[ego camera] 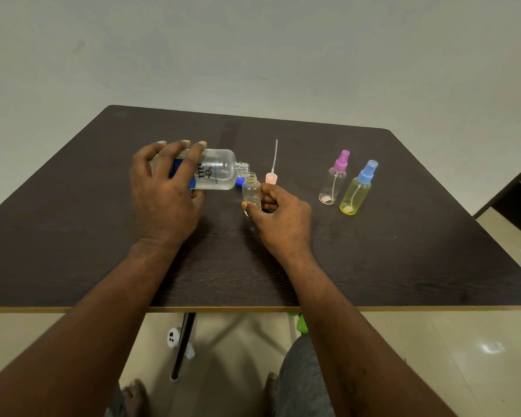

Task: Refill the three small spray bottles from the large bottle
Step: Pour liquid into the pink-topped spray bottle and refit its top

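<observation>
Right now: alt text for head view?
The left hand tips the uncapped large bottle sideways, its mouth at the open small bottle gripped by the right hand. A pink spray head sits on the dark table; a purple-capped bottle and a blue-capped bottle stand further right.

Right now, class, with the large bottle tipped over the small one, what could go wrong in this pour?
1. The large bottle, held nearly level by the left hand, aims at the small clear bottle and its narrow mouth with no funnel, so liquid may spill on the table.
2. The right hand holds that bottle low down, so it could tip.
3. The pink spray head stands just behind and could be knocked over.
</observation>
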A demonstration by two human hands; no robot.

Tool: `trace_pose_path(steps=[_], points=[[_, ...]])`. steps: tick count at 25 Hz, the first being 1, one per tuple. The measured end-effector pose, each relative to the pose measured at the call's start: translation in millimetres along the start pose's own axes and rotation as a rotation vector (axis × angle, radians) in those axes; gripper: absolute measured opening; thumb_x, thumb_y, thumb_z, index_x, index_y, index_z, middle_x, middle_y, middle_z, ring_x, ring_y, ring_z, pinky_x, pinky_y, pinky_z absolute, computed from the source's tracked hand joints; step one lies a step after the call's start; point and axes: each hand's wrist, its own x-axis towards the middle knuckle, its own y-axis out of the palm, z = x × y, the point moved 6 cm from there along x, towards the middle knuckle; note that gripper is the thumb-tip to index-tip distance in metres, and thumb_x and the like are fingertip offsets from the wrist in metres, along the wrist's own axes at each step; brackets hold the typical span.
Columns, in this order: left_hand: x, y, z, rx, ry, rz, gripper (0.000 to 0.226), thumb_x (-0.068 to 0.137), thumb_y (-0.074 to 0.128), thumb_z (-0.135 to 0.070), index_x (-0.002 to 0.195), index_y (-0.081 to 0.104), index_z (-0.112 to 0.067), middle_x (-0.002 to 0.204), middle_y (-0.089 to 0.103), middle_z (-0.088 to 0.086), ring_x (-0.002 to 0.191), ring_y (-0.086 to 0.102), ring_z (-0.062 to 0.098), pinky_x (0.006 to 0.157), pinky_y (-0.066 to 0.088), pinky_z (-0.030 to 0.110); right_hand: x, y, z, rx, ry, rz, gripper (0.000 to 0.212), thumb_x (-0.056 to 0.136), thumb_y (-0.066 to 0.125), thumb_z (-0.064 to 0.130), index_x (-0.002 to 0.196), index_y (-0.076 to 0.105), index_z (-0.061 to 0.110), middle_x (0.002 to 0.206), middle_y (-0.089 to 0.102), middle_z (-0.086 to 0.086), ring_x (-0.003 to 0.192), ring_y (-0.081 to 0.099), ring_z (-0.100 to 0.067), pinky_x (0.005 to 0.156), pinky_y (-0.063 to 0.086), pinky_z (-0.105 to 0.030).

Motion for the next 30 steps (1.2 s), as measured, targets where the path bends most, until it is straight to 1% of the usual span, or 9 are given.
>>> trace_pose_path(steps=[6, 10, 15, 18, 23, 30], points=[[0.0, 2.0, 1.4, 0.004, 0.004, 0.004, 0.067, 0.086, 0.075, -0.022, 0.149, 0.054, -0.026, 0.145, 0.055, 0.003, 0.133, 0.041, 0.034, 0.101, 0.048, 0.051, 0.1, 0.1, -1.2, -0.003, 0.002, -0.003, 0.040, 0.083, 0.088, 0.024, 0.121, 0.076, 0.022, 0.073, 0.058, 0.038, 0.081, 0.065, 0.019, 0.072, 0.048, 0.000], [0.3, 1.5, 0.6, 0.003, 0.003, 0.007, 0.066, 0.086, 0.073, -0.021, 0.149, 0.054, -0.026, 0.145, 0.055, 0.004, 0.133, 0.042, 0.034, 0.100, 0.049, 0.051, 0.0, 0.6, -3.0, 0.003, 0.007, -0.010, 0.040, 0.082, 0.088, 0.023, 0.120, 0.076, 0.021, 0.070, 0.057, 0.040, 0.081, 0.064, 0.021, 0.071, 0.046, 0.001], [0.8, 1.0, -0.6, -0.007, -0.013, 0.028, 0.068, 0.084, 0.076, -0.020, 0.148, 0.055, -0.024, 0.143, 0.057, 0.005, 0.131, 0.044, 0.036, 0.100, 0.049, 0.051, 0.4, 1.2, -4.0, 0.000, 0.012, 0.003, 0.040, 0.083, 0.088, 0.022, 0.121, 0.076, 0.021, 0.067, 0.057, 0.046, 0.080, 0.063, 0.023, 0.071, 0.046, 0.001], [0.5, 0.2, -1.5, -0.012, -0.020, 0.038, 0.068, 0.084, 0.076, -0.019, 0.148, 0.056, -0.024, 0.144, 0.057, 0.005, 0.131, 0.044, 0.037, 0.100, 0.049, 0.052, 0.3, 0.9, -3.5, -0.003, 0.011, 0.000, 0.041, 0.083, 0.088, 0.022, 0.122, 0.076, 0.020, 0.069, 0.055, 0.042, 0.080, 0.062, 0.025, 0.071, 0.045, 0.002], [0.6, -2.1, -2.7, -0.015, -0.025, 0.045, 0.068, 0.084, 0.077, -0.018, 0.149, 0.056, -0.023, 0.144, 0.057, 0.006, 0.131, 0.043, 0.037, 0.100, 0.048, 0.052, 0.5, 0.4, -2.1, 0.012, 0.015, 0.011, 0.038, 0.083, 0.087, 0.021, 0.120, 0.076, 0.021, 0.074, 0.059, 0.036, 0.080, 0.064, 0.021, 0.073, 0.048, -0.001], [0.4, -2.8, -3.1, -0.007, -0.018, 0.050, 0.067, 0.085, 0.075, -0.019, 0.149, 0.055, -0.023, 0.145, 0.056, 0.006, 0.133, 0.041, 0.036, 0.101, 0.048, 0.053, -0.6, -0.1, -1.5, 0.002, 0.011, 0.005, 0.038, 0.083, 0.088, 0.021, 0.120, 0.077, 0.021, 0.070, 0.056, 0.039, 0.078, 0.063, 0.024, 0.070, 0.046, 0.002]])
